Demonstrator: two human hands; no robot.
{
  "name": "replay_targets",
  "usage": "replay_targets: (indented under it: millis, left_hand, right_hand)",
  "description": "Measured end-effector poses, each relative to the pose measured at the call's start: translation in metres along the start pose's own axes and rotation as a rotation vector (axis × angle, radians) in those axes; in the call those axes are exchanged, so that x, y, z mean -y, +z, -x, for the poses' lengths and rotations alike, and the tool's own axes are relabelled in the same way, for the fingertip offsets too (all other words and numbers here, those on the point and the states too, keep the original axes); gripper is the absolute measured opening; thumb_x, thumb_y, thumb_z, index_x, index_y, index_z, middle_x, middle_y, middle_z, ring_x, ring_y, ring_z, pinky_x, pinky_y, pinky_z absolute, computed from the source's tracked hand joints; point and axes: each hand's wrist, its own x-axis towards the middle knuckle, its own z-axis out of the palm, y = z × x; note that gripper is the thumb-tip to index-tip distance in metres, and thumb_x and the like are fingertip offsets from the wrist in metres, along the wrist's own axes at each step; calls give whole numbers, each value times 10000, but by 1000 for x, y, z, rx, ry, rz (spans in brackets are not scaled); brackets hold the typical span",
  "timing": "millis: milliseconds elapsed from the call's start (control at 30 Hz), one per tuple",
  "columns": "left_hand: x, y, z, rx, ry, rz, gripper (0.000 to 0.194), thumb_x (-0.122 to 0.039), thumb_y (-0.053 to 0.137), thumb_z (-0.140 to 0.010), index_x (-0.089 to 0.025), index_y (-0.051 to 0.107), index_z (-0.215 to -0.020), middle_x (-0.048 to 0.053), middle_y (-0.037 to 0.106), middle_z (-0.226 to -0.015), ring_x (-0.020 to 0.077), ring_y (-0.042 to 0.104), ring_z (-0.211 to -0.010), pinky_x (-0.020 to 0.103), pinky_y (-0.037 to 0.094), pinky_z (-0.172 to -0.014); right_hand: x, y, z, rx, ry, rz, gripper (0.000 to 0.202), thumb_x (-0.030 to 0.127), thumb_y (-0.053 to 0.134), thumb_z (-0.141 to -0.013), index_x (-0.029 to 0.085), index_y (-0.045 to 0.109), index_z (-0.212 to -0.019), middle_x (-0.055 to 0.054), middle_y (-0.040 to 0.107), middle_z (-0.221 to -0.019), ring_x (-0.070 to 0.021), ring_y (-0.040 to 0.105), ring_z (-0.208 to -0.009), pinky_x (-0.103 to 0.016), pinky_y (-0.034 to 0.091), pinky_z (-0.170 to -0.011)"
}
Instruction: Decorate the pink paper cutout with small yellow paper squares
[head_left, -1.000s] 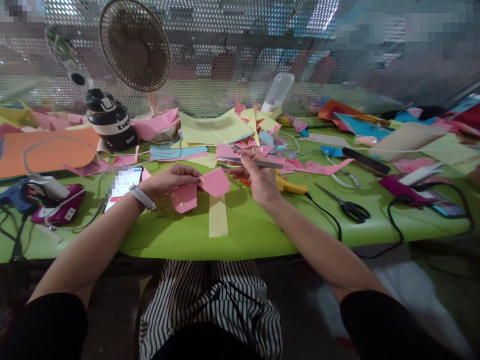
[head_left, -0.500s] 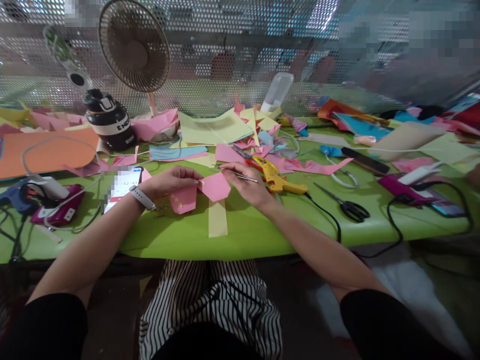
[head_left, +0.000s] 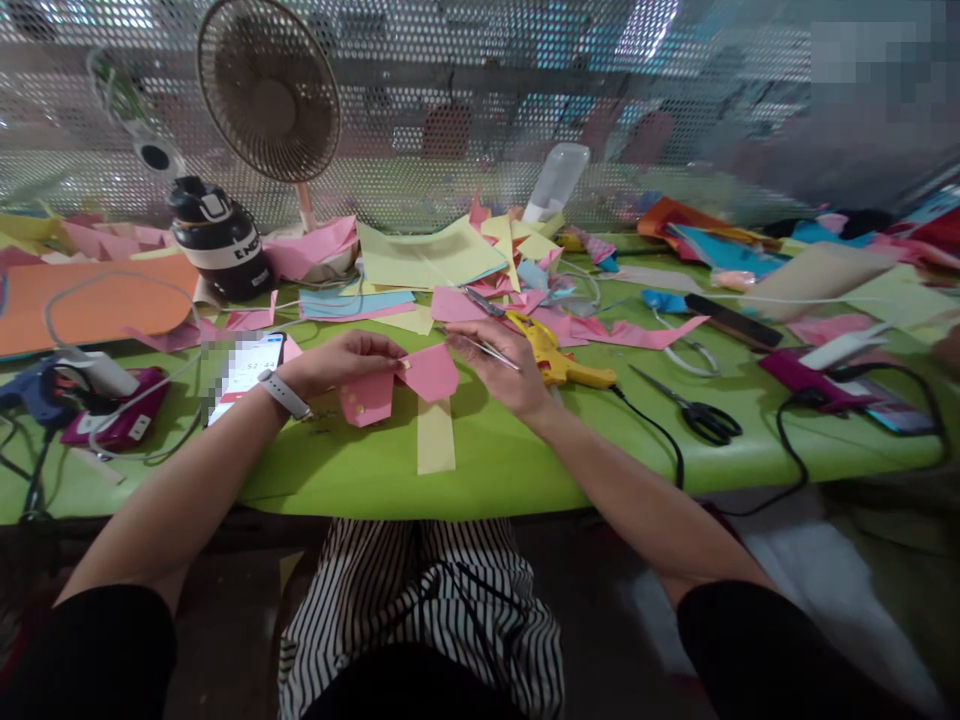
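My left hand [head_left: 358,358] pinches pink paper [head_left: 429,372] by its upper left edge. The paper has two angular flaps, and small pale yellowish spots show on the lower left flap [head_left: 367,400]. My right hand [head_left: 496,365] is closed around slim metal tweezers [head_left: 495,353], their tip pointing left above the paper's top edge. Those fingers are just right of the paper; whether they touch it I cannot tell. Under the paper, a pale yellow strip [head_left: 436,440] lies on the green tabletop [head_left: 337,475].
Right of my right hand are a yellow glue gun [head_left: 555,355] and black-handled scissors [head_left: 709,420]. A lit phone [head_left: 251,370] lies by my left wrist. Behind stand a black bottle [head_left: 221,245], a fan [head_left: 270,95] and heaped coloured paper [head_left: 427,255]. Cables cross both sides.
My right hand has drawn slightly right, away from the pink paper, with the tweezers still in it. My left hand and the paper stay almost in place.
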Motion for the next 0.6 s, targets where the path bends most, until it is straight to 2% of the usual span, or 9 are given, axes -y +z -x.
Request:
replay_targets:
  millis: [67,133,200,267,367,467,600]
  left_hand:
    - [-2,1,0,6,0,-13,263,-335,748,-815,-173,744,-1023,60,756,-963,122,658,-719,246,523,-654]
    - [-3,3,1,6,10,-25,252,-333,740,-824,-174,747,-1018,60,760,-967,129,667,-752,263,536,-697]
    - [-4,3,0,2,38,-33,222,-314,729,-836,-176,749,-1009,55,762,-972,125,672,-785,269,538,-744]
    - [-3,4,0,-9,79,-34,195,-289,723,-845,-175,749,-1002,48,760,-982,118,673,-818,263,533,-784]
    - [-3,3,0,-24,114,-16,177,-271,717,-853,-169,746,-995,44,757,-972,111,669,-825,256,533,-800]
    - [-5,4,1,-10,106,8,198,-285,716,-859,-165,746,-1013,50,756,-960,106,658,-776,258,543,-764]
    - [-8,4,2,-13,84,13,218,-290,726,-849,-163,747,-1026,55,757,-961,107,657,-760,252,544,-731]
  right_hand:
    - [3,-1,1,-31,-61,49,304,519,670,-882,239,750,-973,-62,761,-1027,-216,715,-979,-400,577,-893]
    - [10,-2,4,-97,-65,3,262,482,670,-893,250,739,-991,-50,768,-996,-200,725,-942,-376,588,-860]
    - [17,-2,6,-105,25,-137,263,479,671,-889,245,726,-996,-27,772,-866,-175,740,-772,-325,608,-710]
    - [20,-2,7,-61,159,-261,288,500,673,-876,216,720,-893,-7,745,-701,-151,704,-576,-274,573,-545]
    - [17,-1,5,-27,286,-319,361,520,678,-855,183,688,-724,-15,716,-613,-136,674,-500,-221,488,-428]
    - [11,-2,1,-9,347,-345,331,499,716,-809,172,706,-857,-17,728,-638,-146,696,-547,-194,429,-389]
    - [11,-4,-2,25,377,-392,421,456,752,-772,168,644,-1060,13,719,-632,-154,702,-574,-248,556,-537]
